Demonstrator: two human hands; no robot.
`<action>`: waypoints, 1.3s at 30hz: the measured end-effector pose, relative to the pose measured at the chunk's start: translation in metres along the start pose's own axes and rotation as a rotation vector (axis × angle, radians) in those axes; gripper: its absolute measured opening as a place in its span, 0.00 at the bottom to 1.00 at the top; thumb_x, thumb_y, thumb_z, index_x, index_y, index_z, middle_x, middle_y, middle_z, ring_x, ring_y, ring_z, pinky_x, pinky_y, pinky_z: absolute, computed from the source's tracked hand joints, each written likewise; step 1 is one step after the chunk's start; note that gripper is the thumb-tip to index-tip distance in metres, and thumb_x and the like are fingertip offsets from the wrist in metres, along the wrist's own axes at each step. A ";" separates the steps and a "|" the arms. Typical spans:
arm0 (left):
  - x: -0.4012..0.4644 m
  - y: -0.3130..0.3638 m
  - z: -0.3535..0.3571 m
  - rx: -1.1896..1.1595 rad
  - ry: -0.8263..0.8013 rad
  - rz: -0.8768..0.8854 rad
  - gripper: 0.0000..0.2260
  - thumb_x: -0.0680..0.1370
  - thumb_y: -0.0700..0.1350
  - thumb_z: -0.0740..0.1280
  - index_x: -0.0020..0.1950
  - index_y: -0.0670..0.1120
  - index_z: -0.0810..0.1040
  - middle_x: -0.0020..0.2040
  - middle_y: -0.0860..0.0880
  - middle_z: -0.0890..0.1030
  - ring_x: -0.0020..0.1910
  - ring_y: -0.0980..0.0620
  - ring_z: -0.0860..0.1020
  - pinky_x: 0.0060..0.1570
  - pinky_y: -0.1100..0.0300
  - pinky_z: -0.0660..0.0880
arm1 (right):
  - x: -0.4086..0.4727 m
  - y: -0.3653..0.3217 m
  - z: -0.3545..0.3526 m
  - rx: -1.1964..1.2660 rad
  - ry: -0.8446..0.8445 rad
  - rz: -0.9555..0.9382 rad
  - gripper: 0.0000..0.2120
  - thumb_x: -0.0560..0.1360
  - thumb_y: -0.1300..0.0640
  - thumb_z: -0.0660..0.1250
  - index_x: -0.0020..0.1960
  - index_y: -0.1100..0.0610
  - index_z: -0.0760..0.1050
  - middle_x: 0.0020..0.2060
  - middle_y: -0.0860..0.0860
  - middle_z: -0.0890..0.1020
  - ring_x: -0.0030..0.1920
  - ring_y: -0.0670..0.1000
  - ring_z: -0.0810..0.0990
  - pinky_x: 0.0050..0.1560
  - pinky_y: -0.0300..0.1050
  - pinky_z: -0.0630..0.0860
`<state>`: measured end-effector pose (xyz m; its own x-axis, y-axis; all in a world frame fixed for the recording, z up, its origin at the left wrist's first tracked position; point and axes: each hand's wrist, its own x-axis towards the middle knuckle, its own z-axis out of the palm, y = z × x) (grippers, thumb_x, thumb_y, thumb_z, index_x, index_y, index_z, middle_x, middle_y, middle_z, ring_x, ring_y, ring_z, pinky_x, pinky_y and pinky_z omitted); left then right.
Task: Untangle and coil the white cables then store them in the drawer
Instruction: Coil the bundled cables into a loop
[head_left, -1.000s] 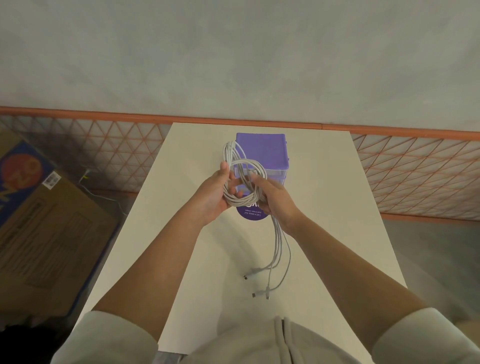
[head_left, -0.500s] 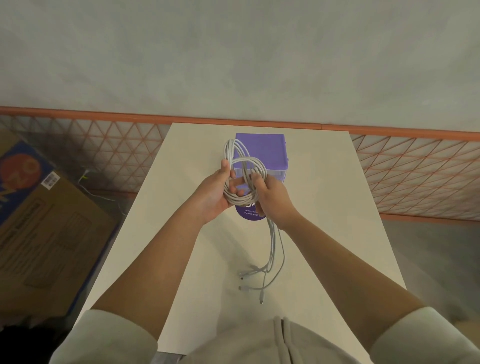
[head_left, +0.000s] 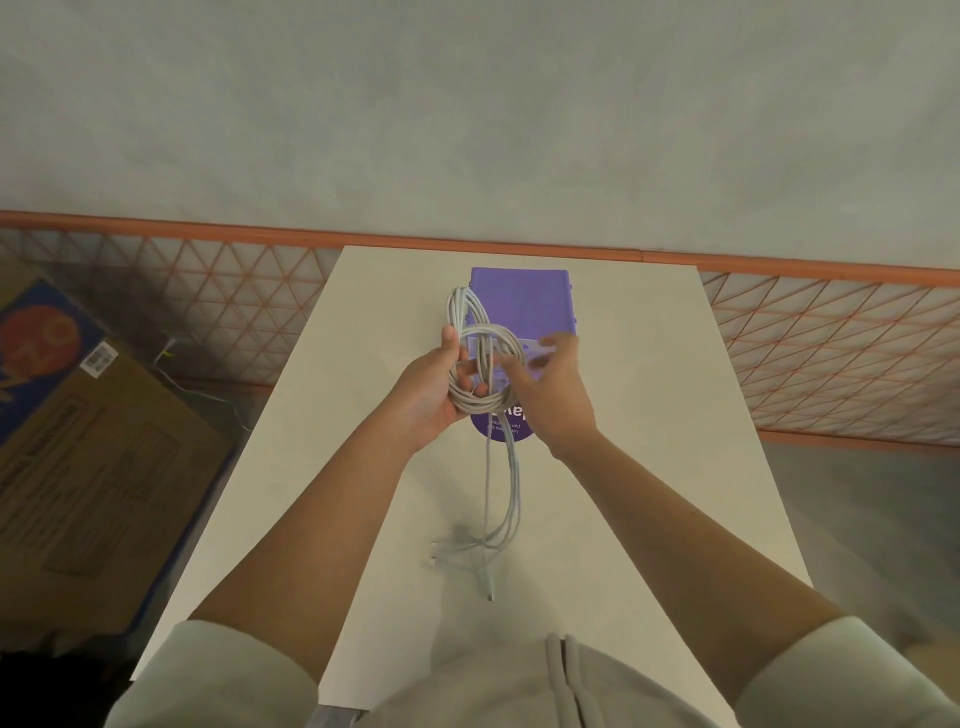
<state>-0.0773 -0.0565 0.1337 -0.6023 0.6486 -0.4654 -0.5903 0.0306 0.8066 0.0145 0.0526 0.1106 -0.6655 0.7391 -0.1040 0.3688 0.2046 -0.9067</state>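
Cables: the white cables (head_left: 480, 374) form a loose bundle of several thin cords, held in the air above the middle of the desk, in front of the purple box.
Coil: several turns are gathered into a rough ring; one long narrow loop stands up past the ring toward the far edge.
Loose ends: a few strands hang straight down from the ring toward the near edge, and their small connector tips (head_left: 435, 552) lie spread on the desk top.
Left hand: the left hand (head_left: 431, 397) grips the ring, thumb up along its left side, fingers curled through the middle.
Right hand: the right hand (head_left: 550, 384) is blurred; its fingers reach toward the right side of the ring, and whether they pinch a cord cannot be told.
Drawer unit: the purple drawer box (head_left: 522, 304) stands near the desk's far edge, partly behind the hands, drawers closed as far as visible.
Desk: the white desk (head_left: 649, 415) carries the box and the cable ends.
Beside the desk: a cardboard box (head_left: 88, 467) lies on the floor to the left.
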 end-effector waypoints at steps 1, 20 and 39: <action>0.000 0.000 0.000 -0.003 0.005 0.005 0.18 0.82 0.58 0.55 0.42 0.46 0.70 0.31 0.50 0.81 0.35 0.52 0.71 0.42 0.60 0.77 | 0.001 0.001 -0.001 -0.011 0.040 -0.083 0.17 0.76 0.48 0.69 0.58 0.51 0.66 0.52 0.48 0.72 0.49 0.53 0.79 0.46 0.51 0.80; -0.003 -0.007 -0.011 0.362 -0.310 0.204 0.07 0.79 0.46 0.65 0.52 0.45 0.80 0.47 0.44 0.81 0.49 0.48 0.79 0.53 0.56 0.77 | 0.015 -0.011 0.000 0.062 -0.300 0.234 0.19 0.64 0.39 0.75 0.45 0.54 0.84 0.46 0.52 0.85 0.55 0.56 0.80 0.48 0.45 0.74; 0.010 -0.020 -0.048 0.953 0.006 0.279 0.20 0.67 0.37 0.77 0.49 0.50 0.69 0.52 0.64 0.80 0.34 0.53 0.72 0.39 0.61 0.72 | 0.019 -0.020 -0.030 0.251 -0.462 0.289 0.14 0.69 0.56 0.76 0.47 0.64 0.78 0.27 0.49 0.78 0.33 0.53 0.81 0.52 0.55 0.82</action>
<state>-0.0979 -0.0872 0.0952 -0.6582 0.7216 -0.2145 0.2499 0.4781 0.8420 0.0137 0.0815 0.1390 -0.7952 0.3746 -0.4767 0.4497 -0.1629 -0.8782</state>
